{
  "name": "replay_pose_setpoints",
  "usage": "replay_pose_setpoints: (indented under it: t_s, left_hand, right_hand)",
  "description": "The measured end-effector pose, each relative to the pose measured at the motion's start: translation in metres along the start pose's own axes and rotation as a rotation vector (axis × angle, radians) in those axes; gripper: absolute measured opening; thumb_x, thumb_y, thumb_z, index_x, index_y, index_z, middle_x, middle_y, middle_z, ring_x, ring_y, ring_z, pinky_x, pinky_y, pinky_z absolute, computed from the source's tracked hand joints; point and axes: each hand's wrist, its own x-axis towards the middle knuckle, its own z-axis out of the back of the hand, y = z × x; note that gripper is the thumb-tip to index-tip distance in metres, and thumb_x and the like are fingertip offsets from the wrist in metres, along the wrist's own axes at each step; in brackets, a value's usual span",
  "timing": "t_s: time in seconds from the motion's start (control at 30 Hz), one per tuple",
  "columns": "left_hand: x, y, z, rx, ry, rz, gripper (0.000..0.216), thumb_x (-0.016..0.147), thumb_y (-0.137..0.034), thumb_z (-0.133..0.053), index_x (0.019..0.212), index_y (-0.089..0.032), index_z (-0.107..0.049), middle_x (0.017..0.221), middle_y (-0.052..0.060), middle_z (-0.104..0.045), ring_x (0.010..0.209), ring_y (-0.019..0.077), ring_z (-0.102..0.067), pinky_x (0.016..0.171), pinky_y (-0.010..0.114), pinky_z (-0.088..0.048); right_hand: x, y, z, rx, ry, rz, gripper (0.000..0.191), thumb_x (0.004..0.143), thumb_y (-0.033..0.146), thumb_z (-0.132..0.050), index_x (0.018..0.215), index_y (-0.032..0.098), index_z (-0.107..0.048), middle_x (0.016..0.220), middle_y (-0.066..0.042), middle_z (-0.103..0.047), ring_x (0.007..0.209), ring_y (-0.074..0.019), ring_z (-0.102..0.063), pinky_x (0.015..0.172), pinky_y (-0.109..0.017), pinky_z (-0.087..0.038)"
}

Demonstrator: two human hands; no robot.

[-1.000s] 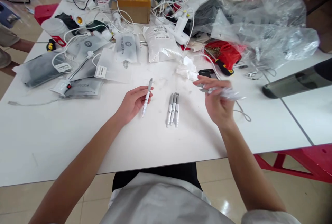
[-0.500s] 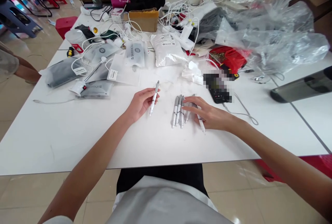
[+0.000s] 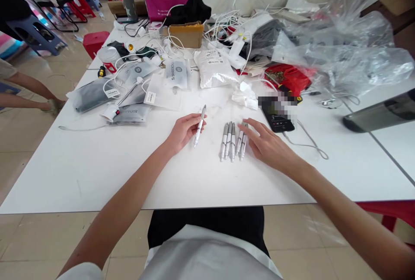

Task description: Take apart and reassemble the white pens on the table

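1. On my feed, the left hand (image 3: 183,133) pinches a grey-and-white pen (image 3: 199,126) between thumb and fingers, its lower end close over the white table (image 3: 97,163).
2. The right hand (image 3: 267,146) lies flat with its fingers spread, holding nothing, just right of a row of pens (image 3: 231,141) laid side by side on the table.
3. Its fingertips seem to touch the row's right edge, though I can't be sure.
4. A phone (image 3: 277,117) lies just beyond that hand, and sealed pouches (image 3: 175,74) sit farther back.
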Motion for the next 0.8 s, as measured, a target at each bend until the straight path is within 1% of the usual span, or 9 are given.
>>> replay_pose_setpoints:
  t_s: [0.07, 0.17, 0.27, 0.4, 0.53, 0.63, 0.7, 0.77, 0.8]
  left_hand:
    - [0.0, 0.001, 0.001, -0.015, 0.01, -0.01, 0.029, 0.085, -0.031, -0.083, 0.106, -0.012, -0.079, 0.092, 0.008, -0.072, 0.083, 0.0154, -0.065, 0.083, 0.031, -0.051]
    - [0.001, 0.002, 0.004, -0.054, -0.006, -0.035, 0.031, 0.084, -0.032, -0.085, 0.108, -0.013, -0.079, 0.097, 0.009, -0.075, 0.087, 0.0165, -0.069, 0.088, 0.032, -0.052]
    - [0.001, 0.003, 0.005, -0.075, -0.008, -0.056, 0.031, 0.084, -0.032, -0.086, 0.108, -0.015, -0.078, 0.102, 0.009, -0.076, 0.092, 0.0183, -0.072, 0.091, 0.033, -0.053]
    - [0.0, 0.002, 0.005, -0.076, 0.009, -0.053, 0.033, 0.081, -0.033, -0.089, 0.107, -0.015, -0.077, 0.105, 0.011, -0.078, 0.1, 0.0233, -0.075, 0.099, 0.039, -0.053]
    - [-0.004, 0.002, 0.0, -0.067, 0.051, -0.114, 0.034, 0.079, -0.035, -0.092, 0.098, -0.015, -0.073, 0.114, 0.013, -0.079, 0.114, 0.028, -0.074, 0.109, 0.045, -0.049]
    - [-0.007, 0.0, -0.004, -0.032, 0.074, -0.178, 0.033, 0.081, -0.038, -0.091, 0.098, -0.017, -0.071, 0.119, 0.012, -0.078, 0.119, 0.0254, -0.071, 0.111, 0.043, -0.047]
    - [-0.007, -0.003, -0.004, 0.003, 0.052, -0.219, 0.032, 0.081, -0.036, -0.091, 0.097, -0.017, -0.071, 0.113, 0.009, -0.078, 0.113, 0.0212, -0.07, 0.107, 0.039, -0.047]
    - [-0.007, -0.006, -0.003, 0.03, -0.011, -0.261, 0.031, 0.078, -0.032, -0.093, 0.095, -0.018, -0.072, 0.104, 0.005, -0.076, 0.103, 0.0167, -0.067, 0.102, 0.034, -0.048]
    - [-0.007, -0.007, -0.004, 0.023, -0.05, -0.272, 0.031, 0.076, -0.03, -0.093, 0.096, -0.019, -0.072, 0.102, 0.003, -0.074, 0.099, 0.0152, -0.066, 0.099, 0.032, -0.048]
  right_hand:
    - [-0.003, 0.01, -0.007, 0.084, -0.022, -0.116, 0.066, 0.109, 0.035, -0.048, 0.169, 0.018, -0.027, 0.171, -0.023, -0.033, 0.159, -0.0399, -0.036, 0.119, -0.061, -0.049]
    - [-0.006, 0.019, -0.017, 0.15, 0.018, -0.067, 0.067, 0.111, 0.04, -0.044, 0.17, 0.016, -0.023, 0.177, -0.023, -0.021, 0.164, -0.0389, -0.025, 0.128, -0.065, -0.036]
    - [-0.007, 0.017, -0.021, 0.195, 0.015, 0.003, 0.063, 0.111, 0.035, -0.043, 0.169, 0.016, -0.026, 0.176, -0.022, -0.023, 0.164, -0.0359, -0.027, 0.13, -0.063, -0.035]
    - [-0.006, 0.011, -0.021, 0.233, -0.026, 0.056, 0.066, 0.111, 0.034, -0.043, 0.172, 0.019, -0.021, 0.175, -0.019, -0.03, 0.161, -0.0345, -0.033, 0.13, -0.064, -0.035]
    - [0.013, 0.021, -0.01, 0.314, -0.058, 0.012, 0.067, 0.111, 0.042, -0.043, 0.17, 0.019, -0.023, 0.172, -0.02, -0.036, 0.16, -0.0356, -0.037, 0.129, -0.064, -0.036]
    - [0.046, 0.04, -0.003, 0.455, -0.108, -0.066, 0.063, 0.108, 0.051, -0.05, 0.163, 0.022, -0.036, 0.156, -0.019, -0.056, 0.142, -0.0356, -0.058, 0.115, -0.057, -0.05]
    - [0.072, 0.052, -0.002, 0.525, -0.137, -0.053, 0.061, 0.106, 0.054, -0.053, 0.156, 0.02, -0.043, 0.133, -0.018, -0.07, 0.121, -0.0337, -0.069, 0.104, -0.053, -0.055]
    - [0.095, 0.06, -0.002, 0.605, -0.08, -0.034, 0.044, 0.111, 0.049, -0.04, 0.14, 0.019, -0.056, 0.104, -0.012, -0.074, 0.091, -0.0266, -0.071, 0.083, -0.042, -0.057]
    - [0.104, 0.064, 0.0, 0.633, -0.115, -0.036, 0.042, 0.112, 0.048, -0.037, 0.13, 0.019, -0.061, 0.095, -0.01, -0.072, 0.082, -0.024, -0.067, 0.077, -0.038, -0.054]
